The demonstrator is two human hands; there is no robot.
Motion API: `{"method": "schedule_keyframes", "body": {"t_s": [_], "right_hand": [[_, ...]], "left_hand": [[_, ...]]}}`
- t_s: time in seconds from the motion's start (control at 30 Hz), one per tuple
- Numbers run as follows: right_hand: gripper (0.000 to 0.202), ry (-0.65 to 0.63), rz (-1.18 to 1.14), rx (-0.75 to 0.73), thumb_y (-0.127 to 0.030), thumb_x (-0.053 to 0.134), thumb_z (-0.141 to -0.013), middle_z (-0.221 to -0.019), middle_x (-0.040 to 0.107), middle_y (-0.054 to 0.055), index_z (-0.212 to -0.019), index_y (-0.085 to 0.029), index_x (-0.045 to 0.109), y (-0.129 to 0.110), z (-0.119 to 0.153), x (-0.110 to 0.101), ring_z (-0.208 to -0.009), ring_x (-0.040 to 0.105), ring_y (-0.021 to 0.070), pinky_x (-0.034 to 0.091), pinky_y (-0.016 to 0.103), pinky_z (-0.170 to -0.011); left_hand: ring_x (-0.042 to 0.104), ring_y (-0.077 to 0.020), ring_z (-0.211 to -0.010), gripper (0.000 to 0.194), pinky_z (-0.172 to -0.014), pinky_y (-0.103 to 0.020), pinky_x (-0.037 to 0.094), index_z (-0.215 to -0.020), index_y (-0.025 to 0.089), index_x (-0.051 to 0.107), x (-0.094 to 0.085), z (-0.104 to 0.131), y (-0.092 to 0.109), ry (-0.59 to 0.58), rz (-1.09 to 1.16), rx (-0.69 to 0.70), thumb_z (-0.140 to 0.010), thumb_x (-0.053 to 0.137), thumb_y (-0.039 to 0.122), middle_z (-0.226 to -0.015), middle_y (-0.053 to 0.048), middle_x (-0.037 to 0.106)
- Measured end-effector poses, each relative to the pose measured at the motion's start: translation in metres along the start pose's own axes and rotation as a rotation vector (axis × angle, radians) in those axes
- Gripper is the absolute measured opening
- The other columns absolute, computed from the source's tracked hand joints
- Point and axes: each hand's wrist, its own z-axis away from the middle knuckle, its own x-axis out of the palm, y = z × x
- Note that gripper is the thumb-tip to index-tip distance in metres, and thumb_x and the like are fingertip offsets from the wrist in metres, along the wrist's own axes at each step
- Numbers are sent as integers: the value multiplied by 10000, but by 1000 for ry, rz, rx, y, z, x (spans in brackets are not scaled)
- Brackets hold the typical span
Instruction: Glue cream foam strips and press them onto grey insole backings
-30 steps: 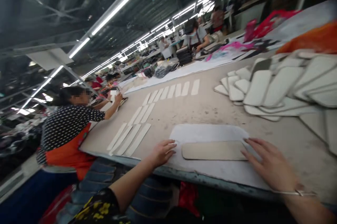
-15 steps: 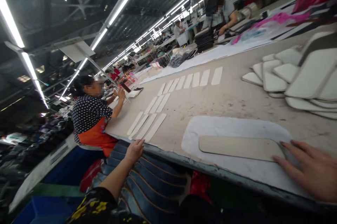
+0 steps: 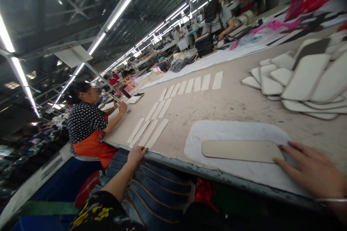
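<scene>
My right hand [image 3: 314, 169] lies at the right end of a long beige panel [image 3: 241, 150], thumb and fingers spread around its rounded corner and touching it. The panel rests flat on a white sheet [image 3: 195, 137] with rounded corners near the table's front edge. Farther left, my left hand [image 3: 137, 155] is closed at the table edge, its fingertips against the lower ends of the nearest white strips [image 3: 157, 133]. What its fingers grip, if anything, is hidden. More narrow pale strips [image 3: 205, 82] lie in rows across the beige table [image 3: 195, 110].
A loose heap of pale panels [image 3: 306, 77] lies on the right. At the left, a co-worker [image 3: 86, 122] in a dotted top and orange apron sits at the table. Folded blue fabric [image 3: 159, 187] is below the edge. A dark stack [image 3: 204, 45] and pink plastic [image 3: 273, 26] lie behind.
The table and most things on it appear shifted slightly left in view. Both hands keep their places at the strips and the panel.
</scene>
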Motion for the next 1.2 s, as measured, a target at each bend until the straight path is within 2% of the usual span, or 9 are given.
{"method": "schedule_keyframes", "body": {"t_s": [0.1,0.27,0.47,0.57,0.63,0.8,0.9,1.03,1.2], "right_hand": [[608,12,-33,7,-576,355,-750,-1235,503,151,-1135,-162,578,1,0,2,-1096,485,298,379,427,-948],[583,47,-66,3,-565,400,-748,-1209,530,158,-1119,-161,596,0,-1,1,-1076,507,310,395,445,-945],[472,161,-206,60,-484,470,-756,-1122,593,158,-1041,-146,635,-12,-3,-20,-1014,552,301,442,463,-915],[401,317,-351,164,-422,476,-793,-1076,617,147,-1028,-138,634,-23,-5,-42,-1008,560,263,451,422,-930],[349,362,-443,204,-383,493,-799,-1051,626,127,-1033,-159,623,-30,-7,-54,-1002,565,246,459,415,-926],[383,271,-890,286,-334,562,-760,-1116,570,120,-1117,-195,560,-40,-7,-64,-807,622,175,549,371,-744],[509,232,-1175,387,-337,639,-693,-1150,542,111,-1172,-223,513,-44,-6,-65,-826,619,170,557,357,-707],[608,254,-1441,427,-341,693,-645,-1141,545,86,-1201,-243,466,-44,-9,-72,-825,616,158,537,366,-752],[499,505,-1574,525,-406,650,-687,-976,575,58,-1119,-206,501,-30,-12,-82,-757,594,136,527,348,-752]], "left_hand": [[611,-237,-862,345,-735,-281,432,-787,180,701,2,-12,3,-70,49,-113,-764,512,467,-852,-97,672],[621,-257,-881,278,-706,-275,431,-807,164,696,0,-24,8,-98,148,-258,-661,603,382,-865,-105,691],[636,-261,-791,404,-651,-298,447,-825,159,664,-20,-15,37,-13,378,-248,-739,489,513,-737,-74,681],[621,-232,-741,439,-625,-278,450,-830,151,643,-45,-9,77,35,803,-152,-653,603,551,-706,-46,656],[603,-191,-728,443,-623,-247,449,-838,149,637,-67,-5,113,-21,1070,-39,-588,703,508,-745,-30,642],[565,-138,-647,410,-601,-229,469,-796,143,632,-125,15,215,-216,1525,57,-511,808,380,-719,-9,605],[544,-136,-629,351,-572,-234,473,-749,130,642,-148,33,267,-347,1657,174,-532,801,356,-702,-22,595],[509,-118,-604,284,-543,-219,458,-707,136,640,-156,53,314,-473,1708,277,-566,788,334,-654,-10,560],[525,-113,-650,280,-585,-207,458,-735,151,641,-143,57,337,-557,1722,257,-580,788,331,-715,-11,586]]}}
